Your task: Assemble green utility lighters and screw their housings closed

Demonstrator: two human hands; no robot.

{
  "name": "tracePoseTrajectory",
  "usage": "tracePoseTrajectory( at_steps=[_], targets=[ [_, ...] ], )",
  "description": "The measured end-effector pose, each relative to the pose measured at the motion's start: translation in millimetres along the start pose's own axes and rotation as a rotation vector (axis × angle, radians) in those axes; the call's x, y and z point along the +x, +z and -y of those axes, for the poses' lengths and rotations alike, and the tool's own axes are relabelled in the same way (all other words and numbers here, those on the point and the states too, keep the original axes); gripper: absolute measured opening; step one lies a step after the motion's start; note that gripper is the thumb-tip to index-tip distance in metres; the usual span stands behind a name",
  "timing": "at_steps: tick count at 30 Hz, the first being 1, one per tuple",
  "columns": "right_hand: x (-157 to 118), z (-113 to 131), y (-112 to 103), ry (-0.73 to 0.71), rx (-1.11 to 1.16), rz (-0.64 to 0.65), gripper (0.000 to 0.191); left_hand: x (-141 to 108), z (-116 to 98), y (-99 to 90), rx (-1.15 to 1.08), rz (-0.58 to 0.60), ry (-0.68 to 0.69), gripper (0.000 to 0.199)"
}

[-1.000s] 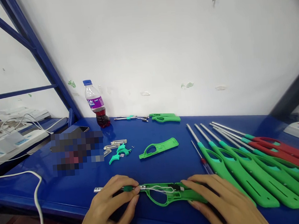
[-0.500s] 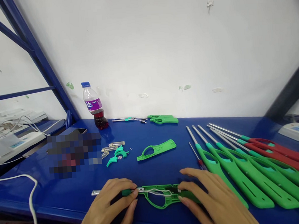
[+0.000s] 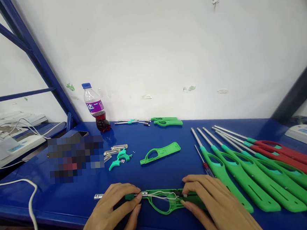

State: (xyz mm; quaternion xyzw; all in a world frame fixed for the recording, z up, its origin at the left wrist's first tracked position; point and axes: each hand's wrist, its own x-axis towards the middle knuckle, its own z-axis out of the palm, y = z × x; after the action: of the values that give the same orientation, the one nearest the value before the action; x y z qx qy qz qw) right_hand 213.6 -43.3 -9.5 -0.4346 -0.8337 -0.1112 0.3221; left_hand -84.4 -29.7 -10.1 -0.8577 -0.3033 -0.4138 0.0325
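My left hand (image 3: pixel 116 210) pinches the front end of an opened gas lighter, around its metal tube (image 3: pixel 98 196) and a dark green collar. The lighter's green handle half (image 3: pixel 167 211) lies open side up on the table's front, with thin white wires (image 3: pixel 163 194) running along it. At the handle's back, the fingers of my right hand (image 3: pixel 211 204) grip the shell next to a small black part; the palm hides the rest. Beyond my hands lies a second green handle half (image 3: pixel 161 153), by itself.
To the right lie several assembled green lighters (image 3: pixel 255 178) and red ones (image 3: pixel 290 154), beside a screwdriver (image 3: pixel 206 167). Teal triggers (image 3: pixel 115 164) and clear fuel tanks (image 3: pixel 119 147) lie left of centre. A drink bottle (image 3: pixel 95 108) stands by the wall, near more green shells (image 3: pixel 167 121).
My right fingers have shifted slightly left over the black part in the handle half. The left hand keeps its hold on the tube end.
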Motion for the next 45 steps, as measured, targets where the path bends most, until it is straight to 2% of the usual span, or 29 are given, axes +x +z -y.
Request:
tracePoseTrajectory(
  at_steps=[11, 19, 24, 32, 45],
  targets=[
    [-2, -1, 3, -0.006, 0.016, -0.019, 0.028, 1, 0, -0.8, -0.016, 0.019, -0.007, 0.030],
    [0, 1, 8, 0.025, 0.087, 0.011, 0.021, 1, -1, -0.5, -0.013, 0.022, -0.015, 0.031],
    [-2, 2, 9, 0.045, 0.136, 0.074, 0.017, -2, -1, -2.2, 0.000, 0.025, -0.016, 0.034],
    [-3, 3, 11, 0.071, 0.180, 0.072, 0.015, -2, 0, -1.5, -0.002, 0.034, -0.018, 0.035],
    [0, 5, 10, 0.082, 0.146, 0.065, 0.012, -3, 0, -0.7, 0.010, 0.033, -0.022, 0.034]
  ],
)
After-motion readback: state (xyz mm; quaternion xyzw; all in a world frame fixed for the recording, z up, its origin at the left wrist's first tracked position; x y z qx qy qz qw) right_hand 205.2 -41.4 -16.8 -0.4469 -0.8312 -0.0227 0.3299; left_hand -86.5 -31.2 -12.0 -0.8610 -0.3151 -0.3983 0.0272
